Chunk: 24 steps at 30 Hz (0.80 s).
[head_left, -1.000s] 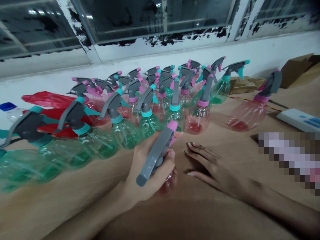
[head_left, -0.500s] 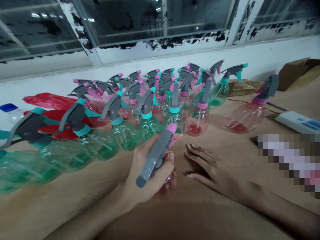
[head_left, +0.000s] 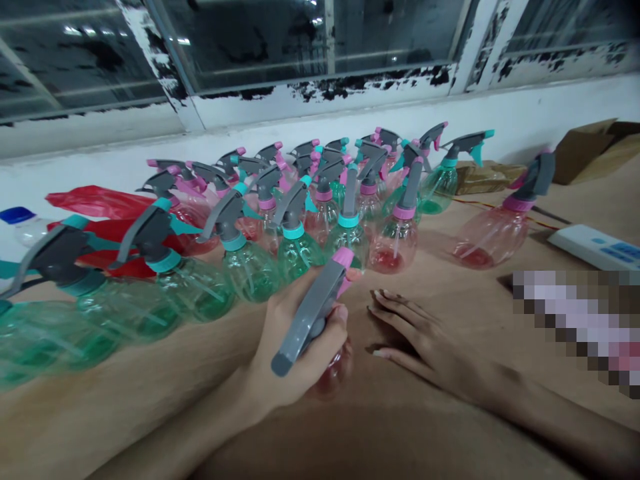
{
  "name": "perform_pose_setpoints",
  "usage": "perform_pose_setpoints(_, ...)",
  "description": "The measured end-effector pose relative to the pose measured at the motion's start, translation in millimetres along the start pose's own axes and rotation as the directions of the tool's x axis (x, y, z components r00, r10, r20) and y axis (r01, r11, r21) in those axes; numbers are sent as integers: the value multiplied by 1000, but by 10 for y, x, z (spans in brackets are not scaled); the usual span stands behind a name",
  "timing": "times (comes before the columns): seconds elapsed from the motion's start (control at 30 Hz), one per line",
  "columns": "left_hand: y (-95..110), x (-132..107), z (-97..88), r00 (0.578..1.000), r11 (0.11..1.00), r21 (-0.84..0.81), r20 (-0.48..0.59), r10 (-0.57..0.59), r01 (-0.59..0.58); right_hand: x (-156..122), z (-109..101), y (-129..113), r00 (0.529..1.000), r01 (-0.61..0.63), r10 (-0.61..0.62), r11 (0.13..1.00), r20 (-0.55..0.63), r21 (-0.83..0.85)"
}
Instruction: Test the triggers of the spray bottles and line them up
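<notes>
My left hand [head_left: 295,340] is wrapped round the neck of a spray bottle [head_left: 316,313] with a grey head, a pink nozzle and a clear pink body. The hand covers the collar and much of the body, which appears to stand on the table. To its right, my right hand [head_left: 425,333] rests on the table, palm down, fingers stretched out and apart from the bottle. Just beyond the hands are a pink spray bottle [head_left: 393,247] and a green spray bottle [head_left: 349,239].
Several green and pink spray bottles [head_left: 250,267] crowd the table's left and back. Another pink spray bottle [head_left: 493,233] stands right, near a white device [head_left: 595,245] and cardboard box [head_left: 600,150]. Red plastic [head_left: 100,203] lies left. A white wall [head_left: 250,120] with windows borders the back.
</notes>
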<state>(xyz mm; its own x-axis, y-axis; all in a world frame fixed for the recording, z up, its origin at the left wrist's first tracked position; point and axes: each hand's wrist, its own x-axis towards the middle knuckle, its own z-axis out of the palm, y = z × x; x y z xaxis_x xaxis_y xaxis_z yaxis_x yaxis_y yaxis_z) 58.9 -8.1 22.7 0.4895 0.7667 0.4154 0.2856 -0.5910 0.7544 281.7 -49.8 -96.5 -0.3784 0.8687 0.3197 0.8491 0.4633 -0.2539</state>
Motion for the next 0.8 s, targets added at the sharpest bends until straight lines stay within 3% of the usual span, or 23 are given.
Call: perform_pose_setpoints(0.8, -6, 18, 0, 1000, 997, 82, 14, 8, -9, -2, 12, 7, 1000, -18, 18, 1000, -1, 15)
